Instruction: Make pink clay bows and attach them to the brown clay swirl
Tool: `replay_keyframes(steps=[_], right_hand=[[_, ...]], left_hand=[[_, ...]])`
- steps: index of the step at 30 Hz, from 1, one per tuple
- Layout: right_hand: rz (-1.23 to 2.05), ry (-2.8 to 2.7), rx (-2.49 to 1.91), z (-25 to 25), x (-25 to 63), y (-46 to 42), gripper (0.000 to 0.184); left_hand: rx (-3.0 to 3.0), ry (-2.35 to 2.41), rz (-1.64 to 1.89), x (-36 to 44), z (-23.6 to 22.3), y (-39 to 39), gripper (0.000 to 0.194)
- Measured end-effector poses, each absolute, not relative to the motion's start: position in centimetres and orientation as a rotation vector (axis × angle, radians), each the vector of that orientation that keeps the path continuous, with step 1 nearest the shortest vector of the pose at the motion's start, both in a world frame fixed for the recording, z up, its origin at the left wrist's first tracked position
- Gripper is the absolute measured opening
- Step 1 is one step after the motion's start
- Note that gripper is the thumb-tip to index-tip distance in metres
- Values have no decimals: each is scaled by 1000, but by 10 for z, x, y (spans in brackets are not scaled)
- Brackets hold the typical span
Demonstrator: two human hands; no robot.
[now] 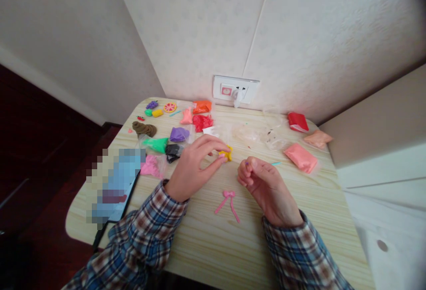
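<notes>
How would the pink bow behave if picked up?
Probably floppy: the pink bow has two thin, splayed tails that may droop or tear. Likely light, being small and slim. Lying flat on the table, it seems unlikely to roll.

The bow [229, 193] is pink (the sleeves [151, 223], blue-brown-white plaid).

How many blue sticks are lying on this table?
2: one stick beside the round slice at the far left, and another stick just beyond the right hand, which may hide part of it. More may be hidden.
</notes>
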State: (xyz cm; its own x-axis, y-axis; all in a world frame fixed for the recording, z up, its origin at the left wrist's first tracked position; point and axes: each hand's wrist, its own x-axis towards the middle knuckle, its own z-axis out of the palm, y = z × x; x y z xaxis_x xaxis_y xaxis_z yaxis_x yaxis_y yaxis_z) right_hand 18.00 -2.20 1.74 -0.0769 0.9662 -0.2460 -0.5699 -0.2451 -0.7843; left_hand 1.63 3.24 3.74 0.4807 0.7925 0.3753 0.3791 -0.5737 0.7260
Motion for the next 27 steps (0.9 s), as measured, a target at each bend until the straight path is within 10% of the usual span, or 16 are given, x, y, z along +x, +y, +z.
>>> replay_keyframes(steps=[27], right_hand=[[549, -1864, -1718, -4, 177, -19, 8]], left_hand=[[2173, 1109, 506, 18, 16, 33, 9]])
